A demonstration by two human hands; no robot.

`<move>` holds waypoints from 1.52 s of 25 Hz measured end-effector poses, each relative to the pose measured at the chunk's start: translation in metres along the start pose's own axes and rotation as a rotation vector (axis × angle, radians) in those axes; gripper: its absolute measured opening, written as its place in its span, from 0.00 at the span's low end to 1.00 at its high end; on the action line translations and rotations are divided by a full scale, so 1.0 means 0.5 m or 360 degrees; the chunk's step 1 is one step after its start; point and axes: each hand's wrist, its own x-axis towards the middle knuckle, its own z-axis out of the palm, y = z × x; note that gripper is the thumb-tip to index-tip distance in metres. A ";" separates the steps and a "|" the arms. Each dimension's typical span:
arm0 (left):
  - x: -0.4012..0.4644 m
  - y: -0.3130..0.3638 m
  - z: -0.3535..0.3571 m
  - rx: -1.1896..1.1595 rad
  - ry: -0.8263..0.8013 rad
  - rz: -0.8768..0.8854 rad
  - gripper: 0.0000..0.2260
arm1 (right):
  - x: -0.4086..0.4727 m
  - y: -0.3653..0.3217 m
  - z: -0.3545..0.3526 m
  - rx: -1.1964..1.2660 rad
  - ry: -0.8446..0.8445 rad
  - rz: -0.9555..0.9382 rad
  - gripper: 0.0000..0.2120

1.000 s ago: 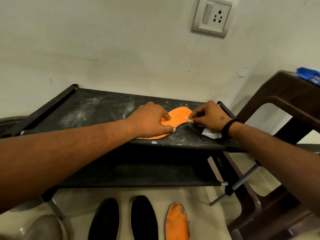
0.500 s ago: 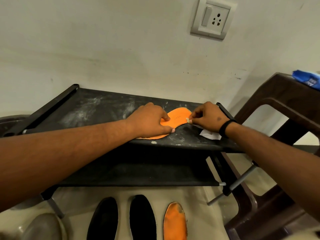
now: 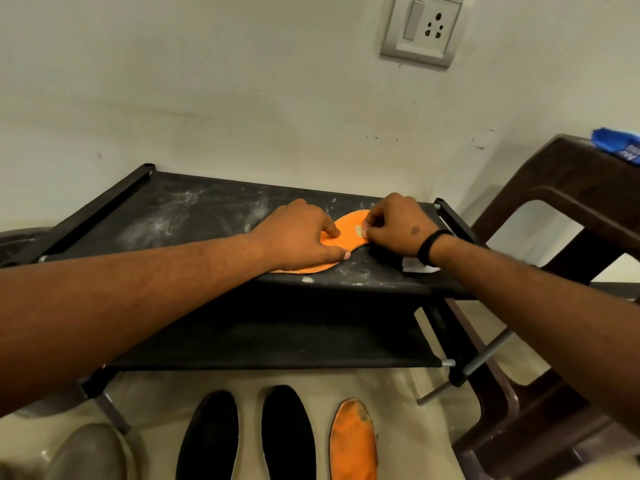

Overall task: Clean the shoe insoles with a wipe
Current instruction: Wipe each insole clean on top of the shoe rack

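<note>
An orange insole (image 3: pixel 348 233) lies on the top shelf of a black dusty rack (image 3: pixel 194 216). My left hand (image 3: pixel 298 237) presses flat on its near half and holds it down. My right hand (image 3: pixel 398 226) has curled fingers that pinch a small wad of white wipe (image 3: pixel 360 231) against the insole's far end. More of the wipe (image 3: pixel 414 265) shows under my right wrist. On the floor below lie two black insoles (image 3: pixel 211 438) (image 3: pixel 289 434) and a second, dirty orange insole (image 3: pixel 353 441).
A dark brown plastic chair (image 3: pixel 568 216) stands right of the rack with a blue packet (image 3: pixel 620 145) on it. A grey shoe (image 3: pixel 86 452) sits on the floor at the lower left. A wall socket (image 3: pixel 422 27) is above.
My right hand has slid a little to the left onto the insole's far end, with the wipe in it. My left hand stays pressed on the insole.
</note>
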 end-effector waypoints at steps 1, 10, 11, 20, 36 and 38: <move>0.001 0.000 0.000 -0.0010 0.0000 -0.0001 0.25 | 0.009 0.009 -0.005 -0.0047 0.0028 0.0076 0.05; -0.001 -0.009 0.001 -0.0024 0.0009 0.0007 0.26 | 0.024 -0.039 0.023 0.0075 0.0048 0.0071 0.05; -0.001 -0.010 0.002 -0.0023 0.0005 0.0009 0.26 | 0.015 -0.036 0.016 0.0071 -0.0025 0.0013 0.04; 0.003 -0.010 0.000 -0.0014 0.0006 -0.0008 0.26 | 0.048 -0.049 0.034 -0.0130 0.0238 0.0231 0.06; 0.000 -0.013 0.005 -0.0131 0.0065 -0.0019 0.22 | 0.034 -0.095 0.046 0.0158 -0.0013 0.0034 0.06; 0.001 -0.012 0.004 -0.0134 0.0072 -0.0025 0.22 | 0.050 -0.084 0.034 -0.0039 0.0006 0.0071 0.05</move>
